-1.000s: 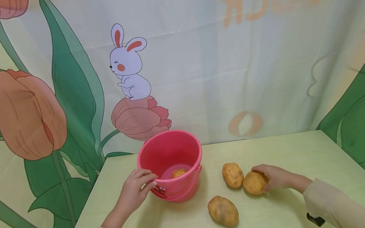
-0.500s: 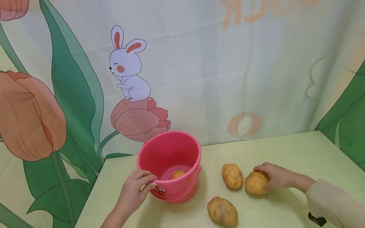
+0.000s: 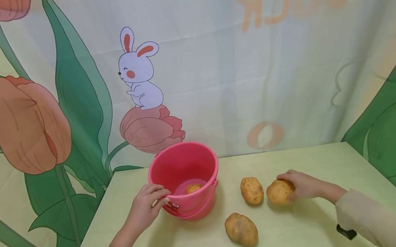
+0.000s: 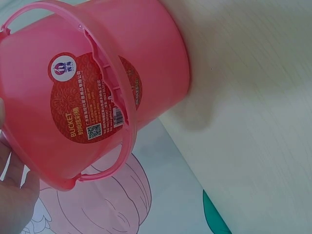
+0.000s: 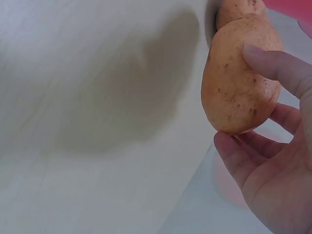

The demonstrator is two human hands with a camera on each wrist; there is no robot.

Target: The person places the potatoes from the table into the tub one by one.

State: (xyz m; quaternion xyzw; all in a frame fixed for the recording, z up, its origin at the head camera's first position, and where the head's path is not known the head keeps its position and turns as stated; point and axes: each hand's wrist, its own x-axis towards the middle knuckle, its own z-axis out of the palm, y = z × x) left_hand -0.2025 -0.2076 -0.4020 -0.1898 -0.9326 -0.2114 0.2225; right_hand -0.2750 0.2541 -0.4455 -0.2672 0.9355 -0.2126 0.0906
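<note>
My left hand (image 3: 147,205) grips the near-left rim of a pink plastic bucket (image 3: 201,207), fingers over the edge and thumb outside. In the left wrist view a red round label and the hanging handle (image 4: 131,105) show on the bucket's side. One potato (image 3: 194,188) lies at the bottom inside. To the right, my right hand (image 3: 305,186) holds a potato (image 3: 279,193) between thumb and fingers. The right wrist view shows this potato (image 5: 239,83) with a wide shadow beneath, held just over the table.
An oval potato (image 3: 251,190) lies between the bucket and the right hand. A larger brownish potato (image 3: 241,229) lies nearer the front. The pale green table (image 3: 320,159) ends at a printed cloth backdrop (image 3: 209,83).
My right hand has moved slightly right and up with its potato, opening a gap from the oval potato beside it. My left hand and the bucket stay put.
</note>
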